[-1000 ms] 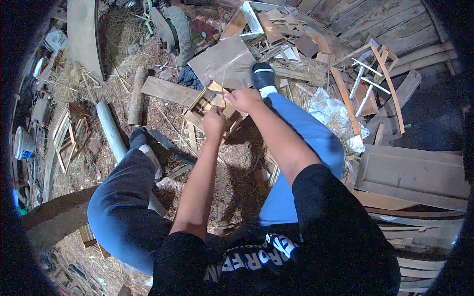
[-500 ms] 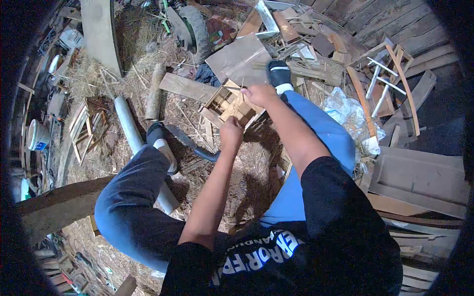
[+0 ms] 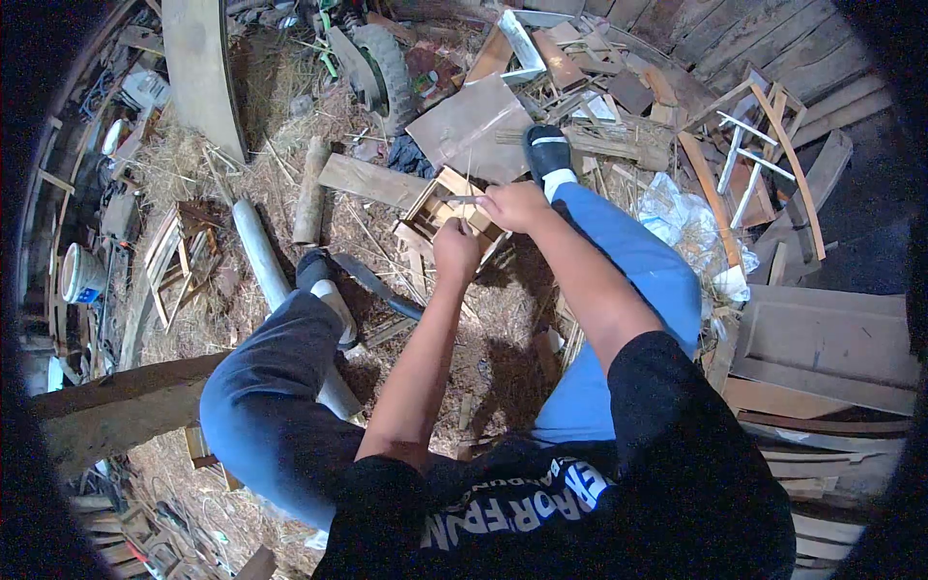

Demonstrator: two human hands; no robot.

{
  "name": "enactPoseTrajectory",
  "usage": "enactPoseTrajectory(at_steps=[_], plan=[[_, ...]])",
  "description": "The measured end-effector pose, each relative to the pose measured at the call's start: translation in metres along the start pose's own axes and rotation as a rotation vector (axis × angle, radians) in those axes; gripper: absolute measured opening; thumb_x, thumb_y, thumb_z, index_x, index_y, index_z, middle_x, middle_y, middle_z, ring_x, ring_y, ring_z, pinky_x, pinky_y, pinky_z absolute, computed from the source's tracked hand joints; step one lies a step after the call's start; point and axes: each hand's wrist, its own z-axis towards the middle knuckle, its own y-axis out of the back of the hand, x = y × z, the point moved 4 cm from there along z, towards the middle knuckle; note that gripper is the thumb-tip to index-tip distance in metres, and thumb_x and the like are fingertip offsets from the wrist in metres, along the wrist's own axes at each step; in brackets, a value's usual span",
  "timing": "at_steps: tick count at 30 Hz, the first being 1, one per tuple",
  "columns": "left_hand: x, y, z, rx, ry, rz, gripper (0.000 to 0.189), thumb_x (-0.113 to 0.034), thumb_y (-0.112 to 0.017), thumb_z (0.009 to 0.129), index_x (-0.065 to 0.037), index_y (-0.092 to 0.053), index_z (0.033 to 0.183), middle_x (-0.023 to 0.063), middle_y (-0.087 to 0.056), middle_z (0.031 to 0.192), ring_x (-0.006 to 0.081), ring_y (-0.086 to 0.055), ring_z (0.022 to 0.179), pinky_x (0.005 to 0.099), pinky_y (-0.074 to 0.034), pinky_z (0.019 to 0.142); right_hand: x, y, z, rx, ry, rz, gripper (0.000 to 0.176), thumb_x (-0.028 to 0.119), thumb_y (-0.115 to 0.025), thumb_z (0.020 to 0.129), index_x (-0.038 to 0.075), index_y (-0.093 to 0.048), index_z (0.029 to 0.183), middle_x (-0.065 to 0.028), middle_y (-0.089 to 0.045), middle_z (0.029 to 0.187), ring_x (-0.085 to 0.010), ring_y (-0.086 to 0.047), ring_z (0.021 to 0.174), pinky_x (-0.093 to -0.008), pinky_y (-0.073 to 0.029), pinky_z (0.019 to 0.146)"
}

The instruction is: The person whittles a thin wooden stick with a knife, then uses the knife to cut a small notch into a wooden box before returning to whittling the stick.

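Observation:
A small wooden box frame point(image 3: 419, 235) with slats stands on the straw between my feet. Over its near side is my left hand point(image 3: 456, 249), its fingers closed round the lower end of a thin light stick. My right hand point(image 3: 513, 207) is closed over the box's right part and holds a thin knife-like tool point(image 3: 458, 199) that points left. The stick rises between the two hands, and the blade lies across it or very close to it. The inside of the box is partly hidden by my hands.
A flat brown board point(image 3: 471, 126) lies beyond the box, and a plank point(image 3: 372, 181) lies to its left. A curved dark object point(image 3: 375, 285) is beside my left foot. Further out are a wheel point(image 3: 389, 77), a log point(image 3: 310, 193), a white bucket point(image 3: 81, 274) and plastic sheeting point(image 3: 677, 215).
My right hand has moved slightly right and down, and my left hand has come a little nearer to it. The camera view has shifted slightly.

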Motion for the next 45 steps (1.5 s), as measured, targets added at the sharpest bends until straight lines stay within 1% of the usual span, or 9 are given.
enactPoseTrajectory(at_steps=[12, 18, 24, 27, 30, 33, 37, 40, 45], plan=[[-0.117, 0.081, 0.066, -0.001, -0.278, 0.183, 0.035, -0.033, -0.058, 0.097, -0.002, -0.074, 0.105, 0.0273, -0.071, 0.092, 0.0478, -0.07, 0.091, 0.0522, -0.054, 0.077, 0.009, 0.154, 0.01, -0.326, 0.148, -0.019, 0.046, 0.049, -0.047, 0.105, 0.011, -0.072, 0.094, -0.018, -0.073, 0.089, -0.0412, -0.071, 0.084, -0.0552, -0.055, 0.074], [-0.197, 0.182, 0.046, 0.051, -0.484, 0.164, 0.027, -0.02, -0.056, 0.096, 0.002, -0.07, 0.1, 0.0299, -0.069, 0.094, 0.0471, -0.069, 0.092, 0.0499, -0.055, 0.08, 0.056, 0.221, -0.014, -0.522, 0.016, 0.325, 0.036, 0.038, -0.048, 0.107, 0.003, -0.057, 0.103, -0.0278, -0.069, 0.095, -0.0464, -0.068, 0.093, -0.058, -0.052, 0.08], [-0.234, 0.278, 0.008, 0.275, -0.198, -0.012, 0.024, -0.019, -0.055, 0.099, -0.003, -0.07, 0.109, 0.0177, -0.071, 0.091, 0.0284, -0.069, 0.082, 0.0372, -0.052, 0.079, 0.101, 0.258, -0.023, -0.78, 0.197, 0.685, 0.031, 0.033, -0.045, 0.11, 0.003, -0.054, 0.105, -0.0246, -0.066, 0.094, -0.049, -0.064, 0.094, -0.0513, -0.05, 0.078], [-0.229, 0.295, 0.013, 0.139, -0.43, 0.023, 0.022, -0.021, -0.055, 0.102, -0.003, -0.068, 0.102, 0.0055, -0.06, 0.075, 0.0129, -0.056, 0.069, 0.0312, -0.047, 0.066, 0.106, 0.261, -0.02, -0.75, 0.161, 0.696, 0.032, 0.033, -0.045, 0.11, 0.003, -0.056, 0.104, -0.0229, -0.068, 0.095, -0.0474, -0.065, 0.096, -0.05, -0.051, 0.078], [-0.228, 0.3, 0.022, 0.006, -0.461, 0.268, 0.024, -0.02, -0.054, 0.102, -0.001, -0.067, 0.099, 0.0103, -0.062, 0.076, 0.0163, -0.058, 0.07, 0.0345, -0.049, 0.069, 0.107, 0.25, -0.001, -0.776, 0.127, 0.734, 0.034, 0.034, -0.045, 0.11, 0.004, -0.058, 0.102, -0.0163, -0.066, 0.086, -0.038, -0.068, 0.084, -0.0469, -0.051, 0.074], [-0.228, 0.307, 0.04, -0.069, -0.457, 0.327, 0.023, -0.018, -0.057, 0.099, 0.001, -0.07, 0.101, 0.0259, -0.066, 0.081, 0.0381, -0.07, 0.077, 0.0441, -0.052, 0.071, 0.11, 0.255, 0.014, -0.752, 0.228, 0.975, 0.032, 0.034, -0.049, 0.109, 0.006, -0.06, 0.103, -0.0163, -0.064, 0.079, -0.0322, -0.065, 0.072, -0.0437, -0.049, 0.063], [-0.229, 0.32, 0.033, 0.039, -0.563, 0.244, 0.021, -0.016, -0.057, 0.099, 0.003, -0.066, 0.097, 0.0287, -0.064, 0.084, 0.047, -0.065, 0.083, 0.0469, -0.052, 0.073, 0.13, 0.259, 0.011, -0.272, 0.204, 1.764, 0.026, 0.035, -0.044, 0.112, 0.012, -0.054, 0.106, 0.0051, -0.041, 0.073, -0.0035, -0.029, 0.049, -0.0207, -0.023, 0.041], [-0.227, 0.328, 0.032, 0.185, -0.596, 0.172, 0.019, -0.015, -0.057, 0.1, 0.003, -0.063, 0.1, 0.0294, -0.063, 0.084, 0.0495, -0.063, 0.084, 0.048, -0.051, 0.072, 0.128, 0.271, 0.014, -0.477, 0.288, 1.58, 0.028, 0.031, -0.047, 0.111, 0.009, -0.057, 0.097, 0.0033, -0.051, 0.071, -0.0047, -0.045, 0.058, -0.022, -0.035, 0.049], [-0.221, 0.344, 0.034, 0.064, -0.629, 0.227, 0.019, -0.015, -0.058, 0.1, 0.003, -0.062, 0.101, 0.0302, -0.063, 0.085, 0.0511, -0.062, 0.084, 0.0496, -0.05, 0.071, 0.141, 0.27, 0.008, -0.838, 0.133, 0.934, 0.027, 0.026, -0.05, 0.109, 0.003, -0.06, 0.099, -0.0143, -0.062, 0.074, -0.0271, -0.062, 0.064, -0.0418, -0.05, 0.063]])
